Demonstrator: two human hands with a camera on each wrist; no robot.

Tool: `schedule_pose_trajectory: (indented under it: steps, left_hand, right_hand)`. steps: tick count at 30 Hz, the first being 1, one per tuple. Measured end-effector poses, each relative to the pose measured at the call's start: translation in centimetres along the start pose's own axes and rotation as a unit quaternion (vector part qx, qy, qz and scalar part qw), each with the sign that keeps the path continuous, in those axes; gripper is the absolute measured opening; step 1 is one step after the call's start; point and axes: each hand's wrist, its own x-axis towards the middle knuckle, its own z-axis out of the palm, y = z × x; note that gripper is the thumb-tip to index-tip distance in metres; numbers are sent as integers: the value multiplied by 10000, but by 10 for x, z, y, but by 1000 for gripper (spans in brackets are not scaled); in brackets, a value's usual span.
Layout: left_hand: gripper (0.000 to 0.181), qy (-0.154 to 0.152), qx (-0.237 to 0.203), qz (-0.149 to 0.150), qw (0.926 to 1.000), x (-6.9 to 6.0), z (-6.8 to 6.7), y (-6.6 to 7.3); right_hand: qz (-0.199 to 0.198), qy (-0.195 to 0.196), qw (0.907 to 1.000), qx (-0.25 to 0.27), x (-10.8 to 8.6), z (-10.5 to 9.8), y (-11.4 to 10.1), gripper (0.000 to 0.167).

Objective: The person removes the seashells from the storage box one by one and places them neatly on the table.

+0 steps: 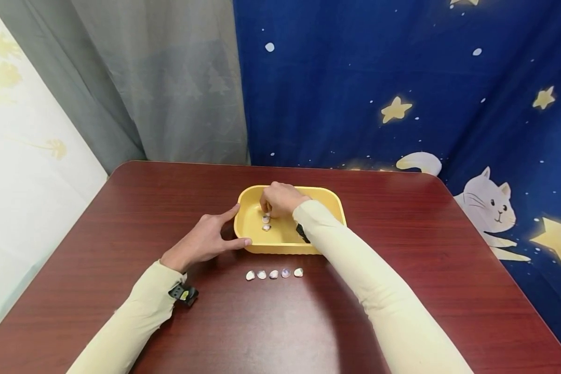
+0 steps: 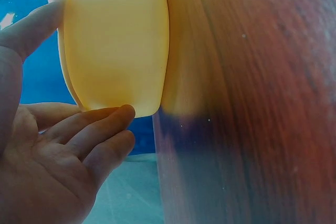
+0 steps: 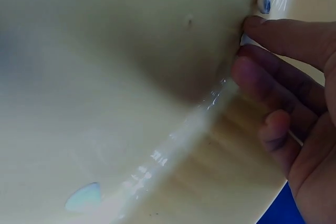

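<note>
A yellow plastic basin (image 1: pixel 287 248) stands on the table. My left hand (image 1: pixel 208 236) spans its left end with thumb and fingers spread; in the left wrist view the fingers (image 2: pixel 107 129) lie against the outer wall. Inside the basin, my right hand (image 1: pixel 282 199) reaches down near the left back part. Its thumb and index finger pinch a small seashell (image 3: pixel 245 39), mostly hidden by the fingertips. Close by on the basin floor lie a shell (image 1: pixel 266 219) and another shell (image 1: pixel 266 227). The right wrist view shows a separate pale shell (image 3: pixel 84 198) on the floor.
Several seashells lie in a row on the table in front of the basin, from the left shell (image 1: pixel 250 276) to the right shell (image 1: pixel 298 272). The dark red-brown table (image 1: pixel 402 249) extends around them. Grey and blue curtains (image 1: pixel 318 93) hang behind its far edge.
</note>
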Motion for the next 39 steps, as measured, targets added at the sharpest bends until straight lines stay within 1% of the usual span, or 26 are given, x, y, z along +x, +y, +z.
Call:
schedule_pose_trajectory:
  steps: [5,10,15,22,30,35,39]
  left_hand:
    - [103,17,6,38,10000,0,1,1]
    - [102,33,52,71,10000,0,1,1]
    - [103,26,76,80,9999,0,1,0]
    - [104,4,-8,24,10000,1,1,0]
    - [103,-10,2,-20,10000,0,0,1]
    - [104,-11,1,-7,10000,1,0,1]
    - [103,-18,26,-5,10000,1,0,0]
  right_hand:
    - [-1,-67,9998,-171,0,2,-1,8]
    - [-119,-14,9994,-319,-1,3,0,8]
    - [-181,106,9994,-268,-1,3,1,4]
    - [-130,76,9997,-200,-2,-1,-3,4]
    - [-162,210,9995,-142,-1,1,2,12]
    - [-175,284,9994,25,-3,-1,8,13]
    - [-243,419,9984,278,-6,-4,11,12]
